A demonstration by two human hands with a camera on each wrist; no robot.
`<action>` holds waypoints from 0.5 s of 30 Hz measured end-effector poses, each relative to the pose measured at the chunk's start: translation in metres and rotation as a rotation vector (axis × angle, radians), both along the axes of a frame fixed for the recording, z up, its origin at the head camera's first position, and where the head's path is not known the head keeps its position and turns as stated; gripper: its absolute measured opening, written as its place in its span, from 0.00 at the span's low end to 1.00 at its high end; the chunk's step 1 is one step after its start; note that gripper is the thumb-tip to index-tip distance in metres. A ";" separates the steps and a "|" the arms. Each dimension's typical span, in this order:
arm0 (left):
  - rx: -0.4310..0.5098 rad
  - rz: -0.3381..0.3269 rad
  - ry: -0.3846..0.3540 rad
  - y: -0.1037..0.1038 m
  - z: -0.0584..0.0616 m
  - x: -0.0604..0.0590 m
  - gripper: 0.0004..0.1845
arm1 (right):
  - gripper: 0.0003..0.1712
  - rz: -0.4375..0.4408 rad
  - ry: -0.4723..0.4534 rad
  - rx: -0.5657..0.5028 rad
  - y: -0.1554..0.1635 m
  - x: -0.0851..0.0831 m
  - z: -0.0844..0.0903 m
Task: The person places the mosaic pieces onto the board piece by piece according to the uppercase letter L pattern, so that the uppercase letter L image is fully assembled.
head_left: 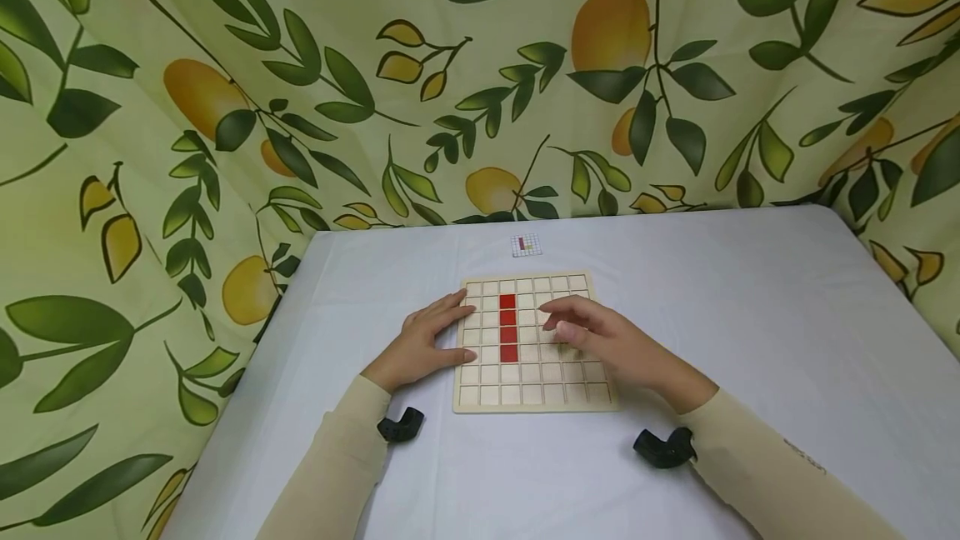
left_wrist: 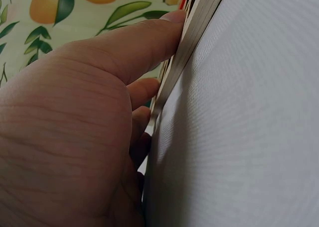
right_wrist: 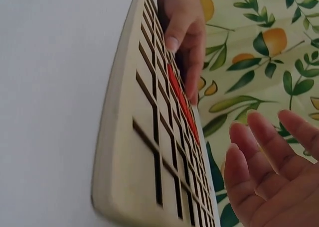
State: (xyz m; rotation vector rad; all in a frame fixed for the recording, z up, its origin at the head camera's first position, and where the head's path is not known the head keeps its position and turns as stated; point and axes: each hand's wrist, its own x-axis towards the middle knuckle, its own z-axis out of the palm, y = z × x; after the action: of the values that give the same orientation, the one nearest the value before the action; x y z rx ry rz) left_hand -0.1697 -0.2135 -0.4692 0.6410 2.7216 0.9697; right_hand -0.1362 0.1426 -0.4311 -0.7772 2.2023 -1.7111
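Observation:
A pale wooden grid board (head_left: 531, 397) lies flat on the table, with a column of several red squares (head_left: 508, 328) set in its cells, left of centre. My left hand (head_left: 423, 342) rests at the board's left side, fingers spread. Its thumb (left_wrist: 149, 43) touches the board's edge (left_wrist: 192, 43) in the left wrist view. Above the right part of the board hovers my right hand (head_left: 607, 340), covering some cells. In the right wrist view its fingers (right_wrist: 271, 147) are loosely bent and apart from the board, with nothing seen between them.
Beyond the board lies a small card (head_left: 527, 245) printed with a grid, a red bar and a paler mark. A white cloth (head_left: 750, 315) covers the table. Behind hangs a leaf-and-fruit patterned curtain (head_left: 465, 23). Black wrist mounts (head_left: 663, 448) stick out from both sleeves.

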 end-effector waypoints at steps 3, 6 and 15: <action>0.001 -0.001 -0.003 0.000 0.000 0.000 0.44 | 0.23 -0.002 0.022 -0.028 0.015 -0.001 0.000; -0.001 0.000 -0.001 0.001 -0.001 0.000 0.44 | 0.23 -0.001 0.034 -0.052 0.029 -0.002 0.001; -0.001 0.000 0.001 0.000 -0.001 0.000 0.44 | 0.24 -0.017 0.083 -0.070 0.067 -0.002 -0.002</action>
State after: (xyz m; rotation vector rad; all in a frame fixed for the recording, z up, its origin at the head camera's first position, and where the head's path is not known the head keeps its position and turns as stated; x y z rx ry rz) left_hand -0.1700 -0.2131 -0.4704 0.6409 2.7226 0.9690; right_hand -0.1383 0.2094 -0.4333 -0.8632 2.2193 -1.8034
